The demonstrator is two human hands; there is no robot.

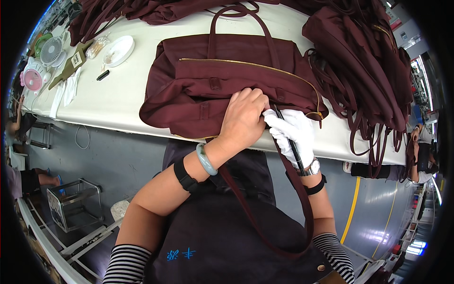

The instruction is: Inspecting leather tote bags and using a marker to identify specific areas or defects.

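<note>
A burgundy fabric handbag point(227, 46) lies in front of me with its zipped top spread apart. Its gold-toothed zipper point(248, 64) curves along the far edge of the opening. My left hand point(244, 115), bare, curls over the near side of the opening and grips the fabric there; its fingertips are partly hidden. Close against it is my right hand point(292, 131) in a white glove, holding a slim black pen-like tool point(295, 152) whose tip points at the bag. What the tip touches cannot be made out. One bag handle point(244, 206) hangs down over my dark apron.
Burgundy bags are heaped on the right point(354, 67) and along the far side point(152, 10) of the white table point(117, 103). On the left are a white dish point(118, 51), a black cap point(103, 75), white gloves point(72, 87) and small fans point(52, 50). Other people work at both sides.
</note>
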